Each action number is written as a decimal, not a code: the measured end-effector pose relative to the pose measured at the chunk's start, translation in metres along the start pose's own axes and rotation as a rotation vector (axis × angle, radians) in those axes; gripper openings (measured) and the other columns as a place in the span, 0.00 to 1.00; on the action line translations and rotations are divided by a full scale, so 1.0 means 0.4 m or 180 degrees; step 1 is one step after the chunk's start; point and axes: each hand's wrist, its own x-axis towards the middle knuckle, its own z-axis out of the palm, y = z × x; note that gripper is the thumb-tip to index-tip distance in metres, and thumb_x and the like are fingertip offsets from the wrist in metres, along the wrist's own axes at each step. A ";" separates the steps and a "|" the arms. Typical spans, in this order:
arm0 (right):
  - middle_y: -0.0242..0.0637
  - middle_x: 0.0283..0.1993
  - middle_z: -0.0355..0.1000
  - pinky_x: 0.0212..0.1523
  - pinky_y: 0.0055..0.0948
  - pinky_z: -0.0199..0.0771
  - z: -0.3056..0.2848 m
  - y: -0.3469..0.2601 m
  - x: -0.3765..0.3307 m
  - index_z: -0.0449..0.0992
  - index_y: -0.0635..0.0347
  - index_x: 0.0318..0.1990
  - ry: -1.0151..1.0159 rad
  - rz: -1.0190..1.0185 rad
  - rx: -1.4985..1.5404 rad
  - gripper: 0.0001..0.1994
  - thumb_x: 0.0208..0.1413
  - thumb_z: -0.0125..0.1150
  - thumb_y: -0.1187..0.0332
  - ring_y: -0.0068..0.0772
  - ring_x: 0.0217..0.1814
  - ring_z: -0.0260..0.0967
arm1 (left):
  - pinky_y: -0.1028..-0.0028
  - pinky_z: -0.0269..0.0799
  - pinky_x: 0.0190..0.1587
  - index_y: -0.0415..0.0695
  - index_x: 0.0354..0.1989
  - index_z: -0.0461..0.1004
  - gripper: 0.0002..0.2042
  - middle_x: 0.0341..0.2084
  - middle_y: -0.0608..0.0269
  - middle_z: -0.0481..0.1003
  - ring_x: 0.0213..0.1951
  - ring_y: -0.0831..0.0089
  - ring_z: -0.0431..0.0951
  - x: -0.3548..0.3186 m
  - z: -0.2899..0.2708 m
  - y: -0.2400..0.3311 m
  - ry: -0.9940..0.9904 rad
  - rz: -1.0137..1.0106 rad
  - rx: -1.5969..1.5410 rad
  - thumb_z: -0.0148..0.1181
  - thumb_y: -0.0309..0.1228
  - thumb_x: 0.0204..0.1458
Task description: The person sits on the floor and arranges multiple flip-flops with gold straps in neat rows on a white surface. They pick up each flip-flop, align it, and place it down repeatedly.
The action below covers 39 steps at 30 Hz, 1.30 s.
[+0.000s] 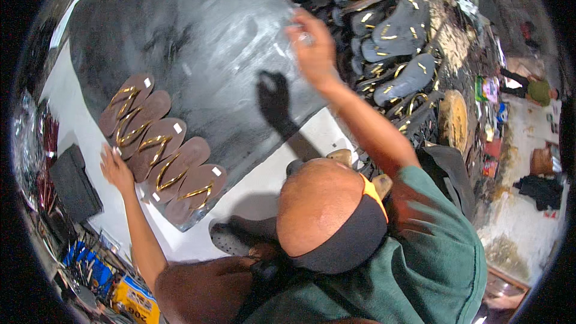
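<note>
Brown flip-flops (165, 135) with gold straps lie overlapping in a slanted row on a dark sheet (198, 42). Several carry small white stickers (177, 127). Beside the row's left edge is my left hand (117, 169), fingers spread, fingertips close to the soles; whether they touch is unclear. Over the sheet's right side my right hand (313, 48) is raised, blurred by motion. Its fingers curl towards the thumb, and the shadow below shows a pinch-like loop. Anything between those fingertips is too small and smeared to name.
Dark flip-flops with gold straps (396, 30) are heaped along the right. White sheeting (66, 90) shows under the dark sheet. A black folded item (75, 183) lies at left, above a yellow package (135, 300). Another person (537, 90) is far right.
</note>
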 end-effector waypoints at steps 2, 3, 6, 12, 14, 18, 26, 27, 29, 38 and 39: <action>0.42 0.53 0.76 0.53 0.32 0.72 -0.280 0.104 0.071 0.77 0.63 0.50 0.1023 -0.0483 -0.0904 0.16 0.60 0.66 0.63 0.31 0.55 0.73 | 0.54 0.49 0.72 0.46 0.68 0.65 0.25 0.65 0.51 0.68 0.67 0.53 0.65 -0.054 -0.061 0.062 -0.0220 -0.0404 -0.0384 0.43 0.45 0.69; 0.44 0.53 0.76 0.51 0.32 0.73 -0.448 0.188 0.110 0.75 0.67 0.53 0.1123 -0.0228 -0.1038 0.19 0.59 0.66 0.64 0.31 0.53 0.73 | 0.54 0.49 0.71 0.45 0.68 0.66 0.24 0.64 0.51 0.69 0.66 0.52 0.66 -0.076 -0.080 0.074 -0.0263 -0.0414 -0.0459 0.44 0.44 0.69; 0.58 0.58 0.71 0.55 0.39 0.72 -0.838 0.357 0.195 0.64 0.72 0.65 0.1873 0.0945 -0.2364 0.40 0.51 0.72 0.54 0.45 0.56 0.72 | 0.54 0.52 0.70 0.43 0.66 0.67 0.24 0.62 0.49 0.71 0.63 0.50 0.69 -0.106 -0.114 0.101 -0.0361 -0.0495 -0.0712 0.45 0.43 0.68; 0.52 0.58 0.72 0.56 0.45 0.68 -0.995 0.524 0.207 0.73 0.72 0.58 -0.0566 0.2442 -0.1690 0.44 0.40 0.76 0.42 0.50 0.59 0.70 | 0.59 0.61 0.64 0.37 0.63 0.70 0.23 0.54 0.42 0.76 0.55 0.52 0.75 -0.078 -0.226 0.233 -0.0221 -0.0253 -0.1168 0.49 0.40 0.67; 0.52 0.52 0.76 0.51 0.46 0.69 -0.988 0.584 0.229 0.81 0.70 0.47 -0.0636 0.2660 -0.1923 0.37 0.41 0.74 0.41 0.51 0.54 0.73 | 0.63 0.65 0.59 0.36 0.63 0.70 0.23 0.51 0.42 0.77 0.53 0.55 0.76 -0.063 -0.252 0.250 -0.0265 -0.0280 -0.1220 0.51 0.40 0.67; 0.59 0.45 0.79 0.50 0.44 0.71 -1.089 0.734 0.252 0.80 0.70 0.43 -0.0487 0.2060 -0.2892 0.28 0.52 0.57 0.48 0.51 0.52 0.76 | 0.57 0.57 0.67 0.39 0.61 0.73 0.24 0.55 0.45 0.75 0.59 0.53 0.71 -0.044 -0.258 0.293 -0.0259 -0.0100 -0.1234 0.52 0.45 0.66; 0.60 0.37 0.79 0.37 0.52 0.78 -1.555 0.690 0.510 0.82 0.70 0.38 0.1452 0.0878 -0.4370 0.29 0.56 0.51 0.47 0.60 0.38 0.78 | 0.57 0.58 0.67 0.43 0.58 0.76 0.21 0.53 0.47 0.77 0.59 0.50 0.71 -0.147 -0.087 0.290 0.0037 -0.0529 -0.1866 0.55 0.43 0.64; 0.64 0.38 0.78 0.39 0.55 0.76 -1.278 0.851 0.327 0.81 0.74 0.39 0.2091 0.1544 -0.2780 0.30 0.54 0.52 0.48 0.63 0.40 0.78 | 0.57 0.59 0.66 0.44 0.58 0.76 0.21 0.53 0.47 0.77 0.59 0.49 0.71 -0.091 -0.256 0.291 0.0015 -0.0356 -0.1199 0.54 0.43 0.64; 0.63 0.39 0.79 0.46 0.54 0.74 -1.210 0.760 0.312 0.79 0.79 0.41 0.2328 0.1200 -0.1885 0.30 0.51 0.60 0.50 0.62 0.43 0.77 | 0.58 0.59 0.66 0.43 0.60 0.75 0.22 0.55 0.46 0.76 0.60 0.48 0.71 -0.073 -0.286 0.302 -0.0083 -0.0369 -0.1389 0.54 0.44 0.64; 0.40 0.53 0.77 0.56 0.34 0.70 -0.454 -0.193 -0.056 0.75 0.67 0.58 -0.1325 0.0445 0.0137 0.22 0.59 0.65 0.66 0.32 0.54 0.71 | 0.64 0.65 0.63 0.41 0.66 0.67 0.31 0.62 0.58 0.71 0.60 0.62 0.73 -0.070 -0.432 0.567 -0.0987 -0.0866 -0.4202 0.69 0.38 0.55; 0.41 0.52 0.77 0.56 0.34 0.70 -0.399 -0.242 -0.109 0.76 0.67 0.57 -0.1886 0.0525 0.0281 0.21 0.59 0.65 0.66 0.33 0.53 0.72 | 0.64 0.65 0.63 0.42 0.67 0.65 0.33 0.63 0.59 0.70 0.60 0.62 0.72 -0.072 -0.441 0.587 -0.1069 -0.0649 -0.4412 0.70 0.38 0.54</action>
